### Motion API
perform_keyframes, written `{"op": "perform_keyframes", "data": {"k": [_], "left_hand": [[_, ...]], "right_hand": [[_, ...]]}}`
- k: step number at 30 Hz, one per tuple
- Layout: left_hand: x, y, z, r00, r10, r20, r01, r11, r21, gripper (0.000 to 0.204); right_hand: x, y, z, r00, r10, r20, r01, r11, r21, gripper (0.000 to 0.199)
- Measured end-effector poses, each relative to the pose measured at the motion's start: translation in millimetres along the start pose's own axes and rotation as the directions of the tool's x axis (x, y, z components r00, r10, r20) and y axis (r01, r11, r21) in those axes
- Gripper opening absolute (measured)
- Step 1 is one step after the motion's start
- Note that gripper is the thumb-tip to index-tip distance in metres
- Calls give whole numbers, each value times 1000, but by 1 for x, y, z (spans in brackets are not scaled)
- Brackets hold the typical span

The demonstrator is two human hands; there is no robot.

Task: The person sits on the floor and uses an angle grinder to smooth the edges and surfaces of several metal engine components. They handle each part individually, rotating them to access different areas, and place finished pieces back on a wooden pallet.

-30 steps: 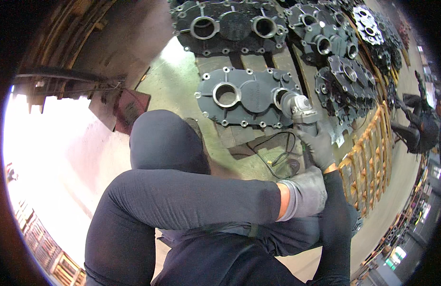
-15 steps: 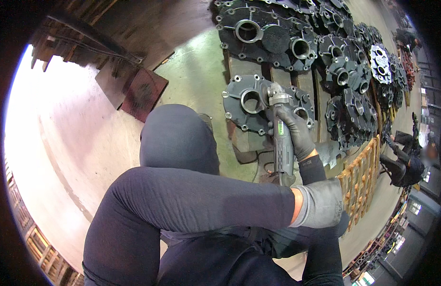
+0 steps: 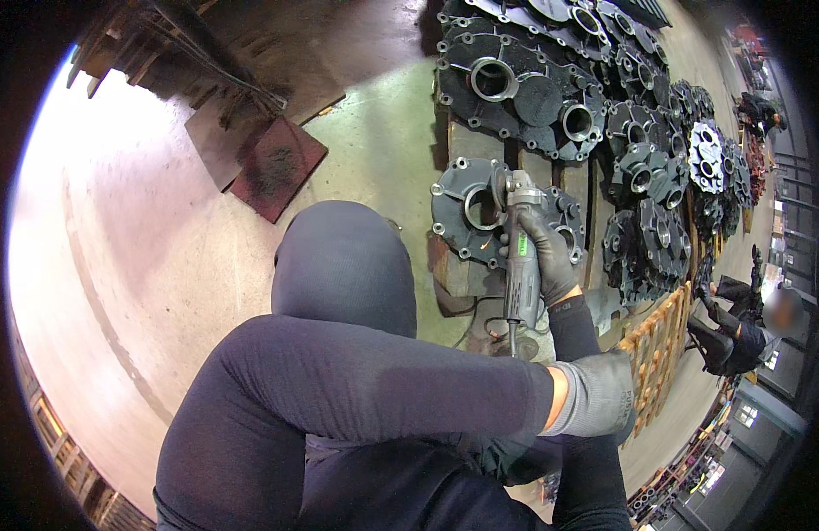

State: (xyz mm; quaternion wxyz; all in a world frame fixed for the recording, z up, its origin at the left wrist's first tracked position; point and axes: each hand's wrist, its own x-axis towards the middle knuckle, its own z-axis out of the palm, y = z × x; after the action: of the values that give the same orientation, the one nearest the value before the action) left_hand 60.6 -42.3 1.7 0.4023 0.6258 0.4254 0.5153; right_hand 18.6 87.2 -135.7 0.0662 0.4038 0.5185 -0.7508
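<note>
My right hand (image 3: 551,252), in a dark glove, is closed around the body of a grey angle grinder (image 3: 522,265). The grinder's disc (image 3: 499,188) stands at the edge of the round bore in a dark metal housing cover (image 3: 456,190), which lies on wooden boards. A small orange speck shows below the bore. My left arm crosses in front of me, and my left hand (image 3: 593,394), in a grey glove, lies over my right arm (image 3: 576,329) near the elbow. Its fingers curl round the arm, with the tips hidden.
More dark metal covers (image 3: 538,97) lie in stacks beyond and to the right. A wooden pallet (image 3: 661,358) stands at right, near a seated person (image 3: 737,332). A reddish plate (image 3: 281,168) lies on the floor at left. The grinder's cord (image 3: 513,336) trails below it.
The view has shifted, so the covers sit slightly lower and farther right. The grinder's disc is turned more edge-on at the bore, and an orange speck has appeared. My left hand keeps its place.
</note>
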Motion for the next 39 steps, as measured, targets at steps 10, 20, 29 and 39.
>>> {"op": "perform_keyframes", "data": {"k": [10,20,29,39], "left_hand": [[-2,-13,23,992,-49,-120,24,979,-202,23],[-4,-8,0,951,260,-166,-263,965,1,17],[-4,13,-18,935,355,8,-338,885,319,21],[3,11,-6,863,493,-114,-446,848,288,21]], "right_hand": [[9,-25,28,999,-14,-49,2,971,-238,51],[9,-33,52,992,-109,64,124,768,-628,66],[-35,-28,39,997,49,65,14,688,-726,68],[-10,-70,39,978,-209,-4,29,154,-988,72]]}}
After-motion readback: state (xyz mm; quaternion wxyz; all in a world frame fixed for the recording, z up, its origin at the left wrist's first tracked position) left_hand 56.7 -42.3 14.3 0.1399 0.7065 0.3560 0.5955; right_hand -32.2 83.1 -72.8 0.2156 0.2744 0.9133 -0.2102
